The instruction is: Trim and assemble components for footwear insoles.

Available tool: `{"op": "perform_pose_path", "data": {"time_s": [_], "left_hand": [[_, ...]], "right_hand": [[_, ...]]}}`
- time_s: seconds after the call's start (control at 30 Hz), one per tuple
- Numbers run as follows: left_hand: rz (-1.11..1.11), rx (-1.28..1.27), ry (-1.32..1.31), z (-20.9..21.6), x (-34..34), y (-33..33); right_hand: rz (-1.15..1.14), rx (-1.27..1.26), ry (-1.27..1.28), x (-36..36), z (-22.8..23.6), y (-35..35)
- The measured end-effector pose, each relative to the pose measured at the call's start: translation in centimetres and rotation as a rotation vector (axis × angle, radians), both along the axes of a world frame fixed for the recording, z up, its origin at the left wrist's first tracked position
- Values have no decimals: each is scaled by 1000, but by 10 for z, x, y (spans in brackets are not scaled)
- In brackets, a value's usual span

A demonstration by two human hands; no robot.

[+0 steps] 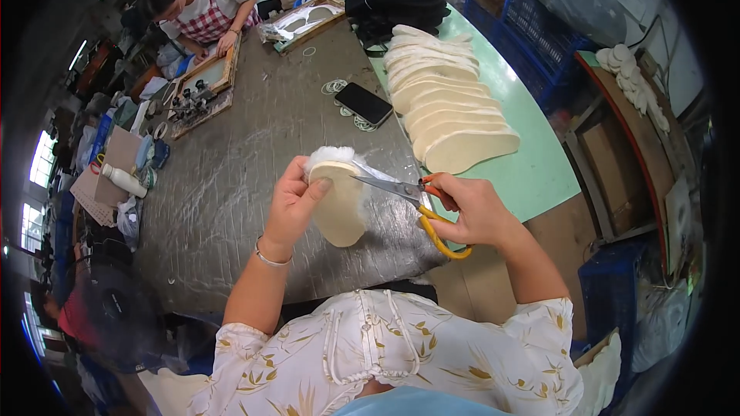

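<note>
A cream insole (339,212) with white fluffy fleece along its upper edge is held up over the table. My left hand (297,199) pinches it near its upper left, thumb on the cream face. In my right hand (470,212) is a pair of scissors (405,191) with yellow and orange wrapped handles. Their blades point left and reach the fleece edge at the insole's upper right. How far the blades are parted is hard to make out. A long row of overlapping cream insoles (455,104) lies to the right, beyond my right hand.
The grey plastic-covered table (231,208) carries a black phone (364,104) beside rubber bands (334,87). Across it, a co-worker (212,11) in a checked apron bends over a wooden frame (208,81). A white bottle (123,181) lies at left; blue crates (532,38) stand far right.
</note>
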State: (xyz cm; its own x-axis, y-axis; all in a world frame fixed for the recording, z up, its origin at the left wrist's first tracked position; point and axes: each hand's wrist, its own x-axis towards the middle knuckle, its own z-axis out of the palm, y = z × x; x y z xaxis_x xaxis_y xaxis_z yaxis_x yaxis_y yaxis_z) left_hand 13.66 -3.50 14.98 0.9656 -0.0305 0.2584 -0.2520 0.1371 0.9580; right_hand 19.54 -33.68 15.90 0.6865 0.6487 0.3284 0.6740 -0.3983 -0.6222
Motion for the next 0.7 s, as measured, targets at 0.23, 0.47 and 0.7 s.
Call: {"op": "perform_pose_path", "data": {"time_s": [0.23,0.47,0.7], "left_hand": [[-15,31,-11,-5,0,4],[39,-29,-3,-7,3,8],[16,-34,-21,-14,5,11]], "right_hand": [[35,-11,67,3,0,1],[39,15,126,2,-4,-5],[67,9,119,7,-4,-5]]}}
